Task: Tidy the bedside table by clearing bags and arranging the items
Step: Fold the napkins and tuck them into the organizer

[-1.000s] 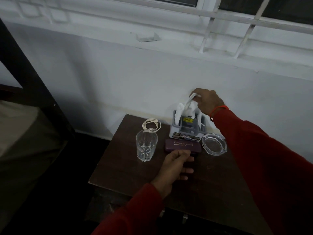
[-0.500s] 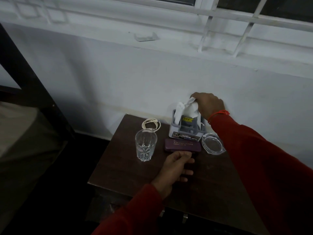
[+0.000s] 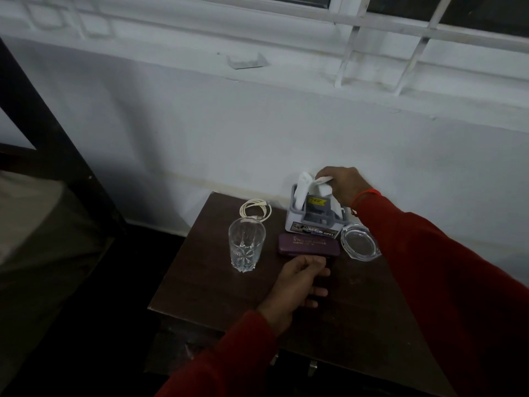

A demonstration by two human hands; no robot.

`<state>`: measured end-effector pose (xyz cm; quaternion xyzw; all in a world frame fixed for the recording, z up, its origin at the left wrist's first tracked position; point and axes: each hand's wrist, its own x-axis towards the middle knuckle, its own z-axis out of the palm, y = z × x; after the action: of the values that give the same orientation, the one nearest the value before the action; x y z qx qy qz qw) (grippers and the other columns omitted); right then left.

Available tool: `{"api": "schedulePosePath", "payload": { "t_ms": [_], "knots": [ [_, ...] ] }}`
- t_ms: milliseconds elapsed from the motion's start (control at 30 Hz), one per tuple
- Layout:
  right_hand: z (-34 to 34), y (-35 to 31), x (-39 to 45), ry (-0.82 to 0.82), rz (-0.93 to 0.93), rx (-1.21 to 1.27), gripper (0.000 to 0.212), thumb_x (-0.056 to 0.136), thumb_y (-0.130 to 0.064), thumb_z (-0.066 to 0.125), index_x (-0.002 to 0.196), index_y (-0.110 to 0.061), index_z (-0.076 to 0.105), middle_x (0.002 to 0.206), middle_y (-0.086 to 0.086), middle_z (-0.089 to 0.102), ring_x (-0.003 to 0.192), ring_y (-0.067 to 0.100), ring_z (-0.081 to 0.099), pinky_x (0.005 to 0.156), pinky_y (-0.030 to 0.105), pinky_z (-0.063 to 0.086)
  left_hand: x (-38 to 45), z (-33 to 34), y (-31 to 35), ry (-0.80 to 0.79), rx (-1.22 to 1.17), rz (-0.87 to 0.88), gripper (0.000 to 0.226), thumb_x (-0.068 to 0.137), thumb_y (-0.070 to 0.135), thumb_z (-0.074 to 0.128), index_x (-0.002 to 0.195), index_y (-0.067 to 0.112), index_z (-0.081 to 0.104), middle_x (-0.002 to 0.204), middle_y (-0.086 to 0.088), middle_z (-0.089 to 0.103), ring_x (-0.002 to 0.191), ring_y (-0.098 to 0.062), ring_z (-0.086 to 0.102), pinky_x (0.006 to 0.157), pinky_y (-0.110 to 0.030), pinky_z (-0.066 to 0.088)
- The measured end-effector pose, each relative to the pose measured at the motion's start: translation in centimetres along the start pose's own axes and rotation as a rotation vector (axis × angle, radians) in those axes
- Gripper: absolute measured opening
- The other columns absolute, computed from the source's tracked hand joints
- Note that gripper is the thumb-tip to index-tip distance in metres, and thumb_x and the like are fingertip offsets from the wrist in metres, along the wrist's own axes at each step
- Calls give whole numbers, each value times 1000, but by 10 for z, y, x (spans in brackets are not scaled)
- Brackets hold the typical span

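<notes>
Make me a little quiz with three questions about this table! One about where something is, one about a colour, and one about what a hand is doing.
1. Where does the coiled cable lie?
A. Behind the drinking glass
B. Inside the ashtray
C. On the floor

2. What colour is the flat case in front of the grey organizer?
A. Yellow
B. Purple
C. Green

3. What is the right hand doing?
A. Lifting the glass ashtray
B. Lying flat on the table
C. Pinching white tissue at the organizer's top

Answers:
1. A, the cable sits near the wall, just past the glass.
2. B, its lid looks dark purple with pale lettering.
3. C, its fingers close on the white tissue sticking out of the organizer.
</notes>
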<state>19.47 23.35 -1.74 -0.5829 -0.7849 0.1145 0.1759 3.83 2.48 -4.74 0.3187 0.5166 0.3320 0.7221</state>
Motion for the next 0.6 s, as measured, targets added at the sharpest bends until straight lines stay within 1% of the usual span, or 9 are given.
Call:
{"api": "schedulePosePath", "payload": {
  "t_ms": [33, 67, 133, 167, 267, 333, 400, 500, 600],
  "knots": [
    [0, -3, -1, 36, -17, 37, 39, 77, 18, 50, 95, -8, 74, 93, 14, 74, 82, 30, 66, 72, 33, 54, 0, 0, 0, -1, 0, -1, 27, 100, 37, 56, 122, 24, 64, 120, 3, 72, 89, -18, 68, 63, -25, 49],
    [0, -7, -2, 78, -22, 77, 39, 77, 18, 49, 95, -5, 74, 95, 14, 74, 84, 27, 66, 76, 31, 52, 0, 0, 0, 0, -2, -1, 27, 100, 36, 56, 122, 23, 64, 120, 2, 72, 89, -18, 68, 63, -25, 49],
    [-1, -10, 0, 184, 22, 160, 35, 78, 17, 51, 94, -4, 73, 94, 10, 73, 83, 20, 63, 70, 15, 48, 0, 0, 0, 4, -4, -3, 28, 100, 36, 56, 123, 23, 64, 120, 2, 72, 89, -18, 67, 61, -24, 49],
    [-1, -12, 0, 221, 73, 211, 32, 80, 15, 54, 93, -6, 73, 92, 6, 71, 83, 18, 64, 66, 12, 50, 0, 0, 0, 4, -4, -3, 28, 100, 36, 56, 123, 23, 64, 120, 2, 73, 89, -18, 67, 61, -24, 48],
    [4, -9, 5, 186, 189, 319, 30, 84, 13, 53, 92, -8, 73, 93, 5, 68, 89, 24, 67, 72, 25, 60, 1, 0, 0, 5, -7, -5, 28, 99, 37, 56, 123, 23, 64, 121, 3, 72, 89, -18, 67, 62, -24, 49],
    [5, -5, 2, 145, 197, 245, 30, 83, 14, 51, 94, -4, 72, 99, 12, 71, 94, 29, 66, 80, 26, 56, 1, -1, 0, 1, -5, -6, 27, 99, 37, 57, 122, 24, 64, 120, 3, 72, 89, -17, 68, 62, -25, 49],
    [3, 0, -3, 135, 146, 127, 34, 77, 17, 49, 94, -3, 72, 101, 18, 72, 95, 34, 66, 82, 32, 52, 1, -1, 0, 1, -7, -3, 27, 99, 38, 57, 121, 24, 65, 119, 4, 73, 89, -17, 68, 63, -25, 49],
    [-4, 8, -9, 65, 149, -23, 41, 72, 12, 48, 91, -15, 71, 95, 20, 71, 86, 37, 65, 78, 41, 56, 1, -1, -1, -2, -9, 3, 27, 99, 38, 57, 122, 24, 64, 120, 4, 73, 90, -18, 68, 63, -25, 49],
    [-10, 9, -14, 49, 168, -137, 34, 75, 4, 51, 92, -20, 68, 94, 17, 70, 89, 38, 64, 78, 44, 56, 1, 0, -1, -3, -7, 7, 29, 98, 39, 58, 122, 23, 65, 120, 3, 73, 89, -18, 68, 63, -25, 49]
  ]
}}
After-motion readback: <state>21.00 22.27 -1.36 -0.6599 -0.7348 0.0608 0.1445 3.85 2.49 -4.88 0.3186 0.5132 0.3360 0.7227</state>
